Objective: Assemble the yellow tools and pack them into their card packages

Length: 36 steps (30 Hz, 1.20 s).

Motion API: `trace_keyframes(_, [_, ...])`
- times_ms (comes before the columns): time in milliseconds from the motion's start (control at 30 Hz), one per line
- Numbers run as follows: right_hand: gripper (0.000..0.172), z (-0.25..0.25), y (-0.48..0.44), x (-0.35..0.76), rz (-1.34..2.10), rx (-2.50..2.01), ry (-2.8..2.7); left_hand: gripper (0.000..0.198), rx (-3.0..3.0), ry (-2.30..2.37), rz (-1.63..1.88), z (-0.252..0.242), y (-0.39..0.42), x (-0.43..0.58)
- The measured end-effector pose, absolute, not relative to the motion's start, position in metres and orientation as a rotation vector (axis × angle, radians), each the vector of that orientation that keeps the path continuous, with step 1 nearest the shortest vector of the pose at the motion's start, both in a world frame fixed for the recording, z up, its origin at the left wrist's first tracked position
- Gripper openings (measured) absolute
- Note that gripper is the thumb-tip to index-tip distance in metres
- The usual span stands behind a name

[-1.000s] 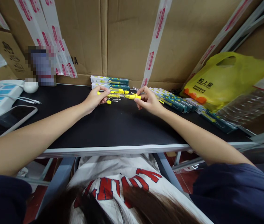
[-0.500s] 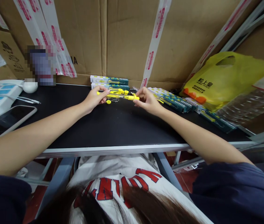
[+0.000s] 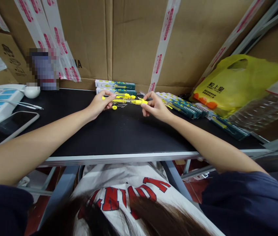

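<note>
Slim yellow tool (image 3: 125, 101) is the main thing here, held crosswise above the black table (image 3: 126, 137) with a hand at each end. Closest in there's the white shirt (image 3: 139, 186) with red letters, then the table's metal edge (image 3: 124, 159). A phone (image 3: 11, 127) lies off to the left, partly behind the left forearm (image 3: 47, 137), probably parked there to keep the middle usable. Left hand (image 3: 101, 104) is closed round the tool's left part, while the right hand (image 3: 156, 108) just pinches its yellow right end between thumb and fingers. My guess: left steadies, right does the fussy stuff, hence the lighter grip. Some wire hooks (image 3: 121, 105) and a yellow knob (image 3: 114, 107) sit right by the tool, likely kept in easy reach; too small to make out properly. Further back, a row of boxes (image 3: 180, 106) overlaps on the right and two long boxes (image 3: 115, 85) sit against the cardboard (image 3: 134, 42), I'd say pushed back to save elbow room.
</note>
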State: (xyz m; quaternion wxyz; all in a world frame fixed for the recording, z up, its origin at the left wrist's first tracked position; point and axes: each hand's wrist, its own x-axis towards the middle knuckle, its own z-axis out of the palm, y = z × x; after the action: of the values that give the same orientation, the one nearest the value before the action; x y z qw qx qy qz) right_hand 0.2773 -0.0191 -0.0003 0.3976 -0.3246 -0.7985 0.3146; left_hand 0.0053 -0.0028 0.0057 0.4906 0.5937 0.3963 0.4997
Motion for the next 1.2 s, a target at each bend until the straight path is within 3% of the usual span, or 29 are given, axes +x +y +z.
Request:
trace_keyframes(300, [0.046,-0.001,-0.014,0.279,0.494,-0.834,-1.977,0.019,1.471,1.027,1.266,0.008,-0.004,0.007])
trace_keyframes(867, [0.052,-0.001,-0.014,0.275,0.621,-0.803,-1.957,0.029,1.612,1.028,1.568,0.009,-0.002,0.011])
trace_keyframes(1200, [0.054,-0.001,-0.013,0.277,0.62,-0.812,-1.931,0.013,1.715,1.027,1.489,0.009,0.004,0.006])
